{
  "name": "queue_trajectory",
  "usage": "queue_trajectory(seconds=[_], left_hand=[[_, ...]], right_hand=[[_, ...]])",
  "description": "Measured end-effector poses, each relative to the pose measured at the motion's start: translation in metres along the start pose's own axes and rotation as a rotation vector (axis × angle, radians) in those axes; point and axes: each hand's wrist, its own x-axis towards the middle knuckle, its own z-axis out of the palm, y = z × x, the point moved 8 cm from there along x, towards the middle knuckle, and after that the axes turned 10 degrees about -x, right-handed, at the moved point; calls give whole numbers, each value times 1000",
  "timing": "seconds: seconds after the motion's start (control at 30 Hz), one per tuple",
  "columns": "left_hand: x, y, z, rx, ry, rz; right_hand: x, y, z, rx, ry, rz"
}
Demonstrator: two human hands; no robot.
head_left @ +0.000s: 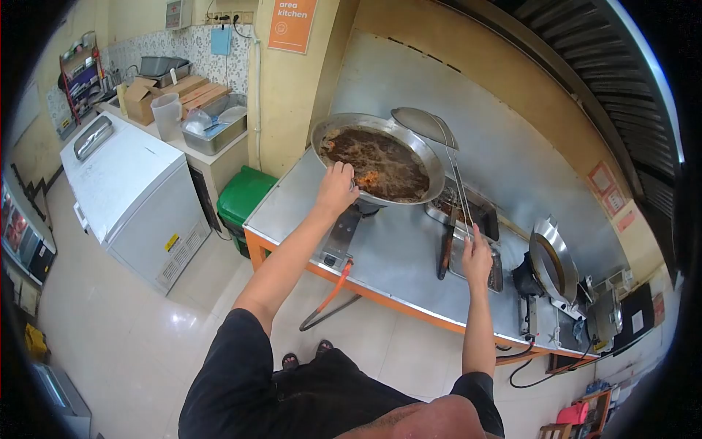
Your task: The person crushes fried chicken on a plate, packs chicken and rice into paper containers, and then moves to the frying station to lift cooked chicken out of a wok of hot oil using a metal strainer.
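Note:
A large metal wok [380,157] full of dark bubbling oil stands on a gas stove [341,235]. Orange-brown food [368,178] floats near its front left rim. My left hand [338,189] is closed at that rim, beside the food; what its fingers hold is mostly hidden. My right hand [477,253] is wrapped round the long wire handle of a strainer [420,124]. The strainer's mesh bowl is up over the wok's back right rim. Below the handle, a dark-handled tool [444,252] leans on metal trays [499,272].
A second wok [556,267] sits on another burner at the right. Left of the steel table [395,249] are a green bin [245,199] and a white chest freezer [135,197]. An orange hose [335,291] hangs over the table's front edge.

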Motion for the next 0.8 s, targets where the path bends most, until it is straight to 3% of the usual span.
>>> queue_trajectory(seconds=[0.5,0.8], left_hand=[[-17,0,-6,-67,87,67],[-22,-3,-8,-125,109,30]], right_hand=[[-6,-2,0,-34,-151,55],[-4,-6,0,-14,-95,42]])
